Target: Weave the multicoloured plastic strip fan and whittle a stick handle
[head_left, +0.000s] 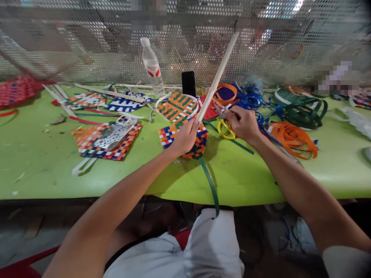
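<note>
Pinching one long pale strip (218, 79), which slants up and away, the left hand (185, 136) has its grip clamped on it, just over one many-coloured woven piece (200, 144) on the green bench (139, 175); whether the fingers also press the weave is hidden. One green strip (211, 181) trails from that piece over the near edge. The right hand (243, 121) is closed around one pair of scissors (227, 136) with yellow handles, blades near the pale strip. Four other woven pieces lie around: one round-edged, orange and green (176, 106), just behind; one blue and white (124, 102); one orange and white (87, 101); one checked (84, 135), under a patterned phone (116, 133). A second phone, black (188, 83), and one bottle (152, 65) stand at the back
</note>
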`<state>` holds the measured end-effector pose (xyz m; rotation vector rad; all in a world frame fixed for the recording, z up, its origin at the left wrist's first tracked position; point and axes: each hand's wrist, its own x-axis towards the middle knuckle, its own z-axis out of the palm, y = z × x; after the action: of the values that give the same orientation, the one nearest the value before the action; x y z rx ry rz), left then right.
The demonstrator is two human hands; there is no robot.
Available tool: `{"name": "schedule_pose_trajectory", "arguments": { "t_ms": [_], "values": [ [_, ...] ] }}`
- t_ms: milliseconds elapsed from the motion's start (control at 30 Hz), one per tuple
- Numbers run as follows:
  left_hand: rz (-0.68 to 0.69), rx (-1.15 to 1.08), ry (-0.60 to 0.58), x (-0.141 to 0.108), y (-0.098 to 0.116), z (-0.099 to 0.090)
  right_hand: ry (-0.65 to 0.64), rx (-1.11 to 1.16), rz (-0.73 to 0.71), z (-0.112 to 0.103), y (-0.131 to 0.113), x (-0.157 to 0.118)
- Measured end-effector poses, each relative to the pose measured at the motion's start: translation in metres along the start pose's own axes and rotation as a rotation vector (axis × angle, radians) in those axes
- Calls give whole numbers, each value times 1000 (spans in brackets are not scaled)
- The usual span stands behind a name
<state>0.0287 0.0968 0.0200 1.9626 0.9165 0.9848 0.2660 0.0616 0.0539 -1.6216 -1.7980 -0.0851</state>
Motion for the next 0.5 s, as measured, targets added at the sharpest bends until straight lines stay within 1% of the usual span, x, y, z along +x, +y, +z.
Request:
{"name": "schedule_pose_trajectory", "arguments": {
  "t_ms": [100, 200, 300, 500],
  "values": [
    [63, 99, 35, -4, 6, 0, -99, 31, -65, 4, -7, -5],
    [101, 151, 46, -8, 11, 2, -167, 59, -113, 6, -14, -9],
    [126, 176, 63, -9, 12, 4, -183, 59, -125, 5, -17, -9],
    [138, 189, 83, -8, 12, 5, -163, -15, -80, 0, -18, -6]
  ]
}}
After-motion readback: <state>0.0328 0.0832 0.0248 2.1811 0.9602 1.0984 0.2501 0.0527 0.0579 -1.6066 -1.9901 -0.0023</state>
